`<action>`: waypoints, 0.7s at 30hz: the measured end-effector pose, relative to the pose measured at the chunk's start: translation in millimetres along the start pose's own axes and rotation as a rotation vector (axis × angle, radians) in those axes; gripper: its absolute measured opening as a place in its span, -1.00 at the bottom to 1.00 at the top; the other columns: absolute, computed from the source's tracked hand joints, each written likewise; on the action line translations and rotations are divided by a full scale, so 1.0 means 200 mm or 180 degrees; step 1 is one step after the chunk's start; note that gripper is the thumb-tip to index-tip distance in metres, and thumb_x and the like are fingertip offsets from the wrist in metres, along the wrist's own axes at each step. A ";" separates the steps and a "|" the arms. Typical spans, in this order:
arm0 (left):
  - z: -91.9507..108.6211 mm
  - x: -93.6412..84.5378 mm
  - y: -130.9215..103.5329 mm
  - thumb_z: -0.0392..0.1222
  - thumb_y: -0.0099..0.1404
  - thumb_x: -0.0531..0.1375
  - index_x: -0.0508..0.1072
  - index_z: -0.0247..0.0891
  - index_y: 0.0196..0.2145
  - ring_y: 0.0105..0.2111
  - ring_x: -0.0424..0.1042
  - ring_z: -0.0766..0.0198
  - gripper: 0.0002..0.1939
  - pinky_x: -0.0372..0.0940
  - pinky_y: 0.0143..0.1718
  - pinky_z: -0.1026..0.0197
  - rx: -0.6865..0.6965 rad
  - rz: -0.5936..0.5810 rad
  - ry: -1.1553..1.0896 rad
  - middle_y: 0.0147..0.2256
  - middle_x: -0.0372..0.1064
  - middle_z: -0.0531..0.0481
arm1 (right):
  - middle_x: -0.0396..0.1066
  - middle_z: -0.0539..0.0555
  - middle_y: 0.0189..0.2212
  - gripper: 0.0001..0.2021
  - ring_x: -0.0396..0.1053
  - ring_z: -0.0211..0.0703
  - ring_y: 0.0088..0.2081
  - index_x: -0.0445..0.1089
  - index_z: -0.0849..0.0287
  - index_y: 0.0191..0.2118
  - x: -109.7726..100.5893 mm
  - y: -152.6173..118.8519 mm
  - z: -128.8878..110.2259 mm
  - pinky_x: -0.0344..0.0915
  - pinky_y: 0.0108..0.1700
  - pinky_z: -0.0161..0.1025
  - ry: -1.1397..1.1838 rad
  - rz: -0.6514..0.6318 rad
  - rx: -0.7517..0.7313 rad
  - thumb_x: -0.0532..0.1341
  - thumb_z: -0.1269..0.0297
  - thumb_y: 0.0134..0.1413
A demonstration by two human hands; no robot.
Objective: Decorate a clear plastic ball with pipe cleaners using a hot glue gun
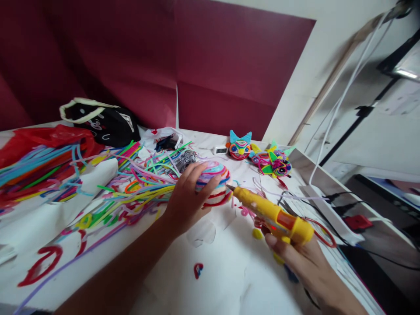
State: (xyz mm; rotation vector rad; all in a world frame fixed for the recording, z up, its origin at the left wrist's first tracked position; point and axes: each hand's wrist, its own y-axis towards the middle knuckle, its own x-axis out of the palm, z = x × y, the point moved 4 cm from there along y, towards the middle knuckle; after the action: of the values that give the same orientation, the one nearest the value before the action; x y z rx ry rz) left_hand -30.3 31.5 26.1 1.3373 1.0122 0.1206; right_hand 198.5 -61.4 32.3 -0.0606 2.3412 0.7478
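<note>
My left hand [188, 197] is wrapped over a round ball [215, 175] striped with colored pipe cleaners in pink, blue, white and red. In my right hand [295, 253] is a yellow hot glue gun [269, 210], its handle gripped by the fingers. The gun's dark nozzle points left, close to the ball's right side; whether it touches I cannot tell. Part of the ball is hidden under my left fingers. A small red and blue curled piece [197, 270] lies on the white table in front of the ball.
Loose pipe cleaners [144, 192] spread over the left side. A black bag [101, 122] and a red plastic bag [55, 140] stand behind them. Two decorated figures, one with blue ears [240, 146], one pink and green [272, 162], sit at the back. A power strip [331, 210] lies right.
</note>
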 end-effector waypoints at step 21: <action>-0.03 -0.04 0.01 -0.26 0.09 0.39 0.09 -0.14 0.25 0.26 0.09 -0.20 -0.15 0.15 0.23 -0.29 0.0472 -0.0208 -0.0483 0.20 0.03 -0.33 | 0.48 0.05 -0.31 -0.79 0.43 -0.09 -0.30 0.48 0.07 -0.17 -0.08 -0.02 0.06 0.40 -0.25 -0.23 0.0629 -0.0673 0.0792 0.16 0.13 0.24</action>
State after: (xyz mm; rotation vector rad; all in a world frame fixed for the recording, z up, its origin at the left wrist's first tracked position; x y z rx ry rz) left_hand -39.5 31.7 32.4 1.4234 0.9491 -0.1059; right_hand 220.2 -60.7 32.6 -0.2792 2.5468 0.3576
